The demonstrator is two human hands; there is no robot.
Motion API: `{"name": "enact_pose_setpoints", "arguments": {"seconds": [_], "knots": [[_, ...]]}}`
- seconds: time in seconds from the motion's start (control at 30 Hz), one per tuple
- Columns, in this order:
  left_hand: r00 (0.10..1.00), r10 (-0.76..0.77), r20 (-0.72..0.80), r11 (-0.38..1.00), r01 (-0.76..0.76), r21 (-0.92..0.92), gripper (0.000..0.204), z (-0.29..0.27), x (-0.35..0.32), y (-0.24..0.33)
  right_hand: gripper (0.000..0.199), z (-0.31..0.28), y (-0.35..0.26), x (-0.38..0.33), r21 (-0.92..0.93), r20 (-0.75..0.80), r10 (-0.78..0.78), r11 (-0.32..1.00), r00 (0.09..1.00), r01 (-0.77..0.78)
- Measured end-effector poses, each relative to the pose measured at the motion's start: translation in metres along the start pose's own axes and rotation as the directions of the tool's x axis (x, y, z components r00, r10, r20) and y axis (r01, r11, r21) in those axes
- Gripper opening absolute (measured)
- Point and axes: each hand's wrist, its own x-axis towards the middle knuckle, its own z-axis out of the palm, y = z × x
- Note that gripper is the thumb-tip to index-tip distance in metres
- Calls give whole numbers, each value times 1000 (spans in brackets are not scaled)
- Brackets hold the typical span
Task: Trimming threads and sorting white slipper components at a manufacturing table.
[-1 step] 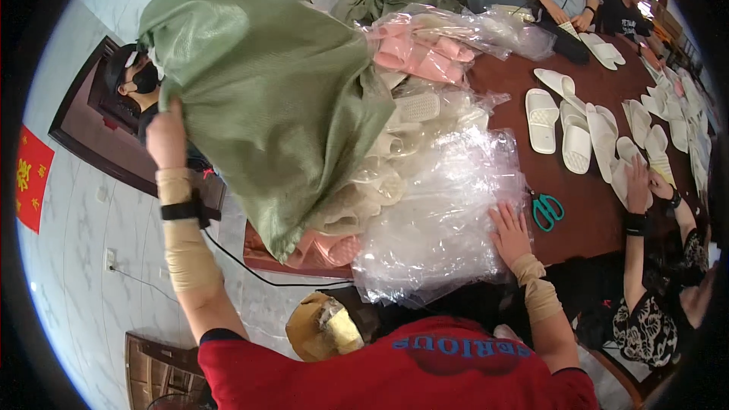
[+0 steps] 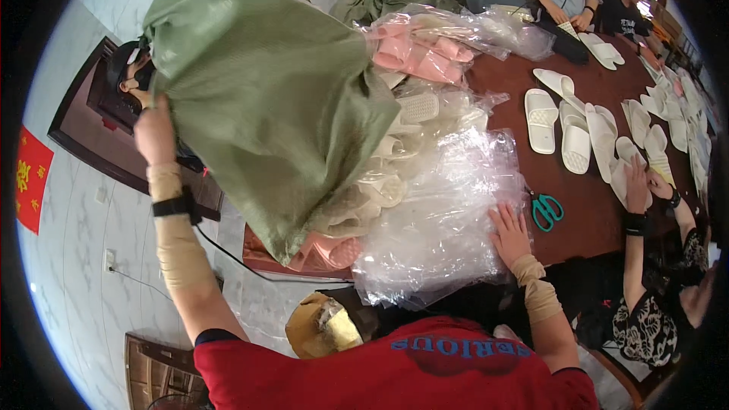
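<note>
Above the desk's (image 2: 592, 212) left end, my left hand (image 2: 156, 133) clamps the green sack (image 2: 266, 91), tipped over spilling slippers (image 2: 383, 182). My right hand (image 2: 510, 234) lies flat, fingers apart, on clear bags (image 2: 448, 212). Slippers might slide off the near edge.

Pale marble-patterned wall (image 2: 68, 273) hung with a red paper banner (image 2: 30, 178), dark wooden frame (image 2: 91, 125), long brown table (image 2: 592, 205), daylight admitted from the far end.
</note>
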Motion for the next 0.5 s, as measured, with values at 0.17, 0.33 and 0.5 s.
{"name": "enact_pose_setpoints", "arguments": {"seconds": [0.17, 0.33, 0.5], "knots": [[890, -456, 11, 699, 366, -614, 60, -47, 106, -7, 57, -31, -13, -3, -32, 98, 48, 998, 994, -45], [943, -329, 57, 647, 269, -713, 57, -5, 159, -37, 61, -66, -92, 34, 48, 176, -6, 999, 984, -2], [993, -115, -29, 151, -11, -989, 48, -106, -52, 103, 68, 13, -46, 25, -144, -19, 137, 980, 990, -138]]}}
